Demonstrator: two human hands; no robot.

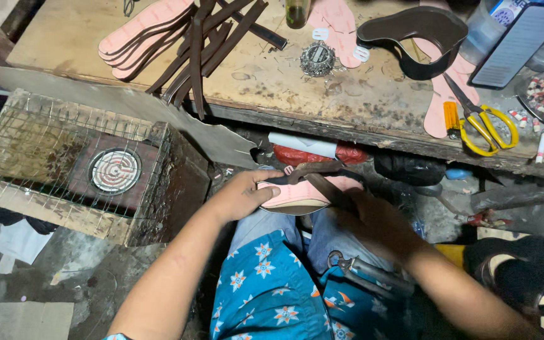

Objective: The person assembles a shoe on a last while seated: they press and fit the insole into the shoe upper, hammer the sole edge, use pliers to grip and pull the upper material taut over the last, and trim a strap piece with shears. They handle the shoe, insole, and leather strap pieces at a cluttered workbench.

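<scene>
Both hands on pink sandal sole [297, 194] over the lap, left hand [242, 194] grip closed on its left end, right hand [373, 217] grip closed on dark strap [322, 182], pliers [363, 271] resting on the thigh, yellow scissors [486, 126] on counter [272, 82] above.

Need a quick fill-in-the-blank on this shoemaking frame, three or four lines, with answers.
1. Both hands, the left hand and the right hand, hold a pink ____ with dark straps.
2. The scissors on the workbench have ____ handles.
3. The pliers rest on the person's ____.
4. The round heating coil sits under a wire ____.

Answers: sandal sole; yellow; lap; grid
</scene>
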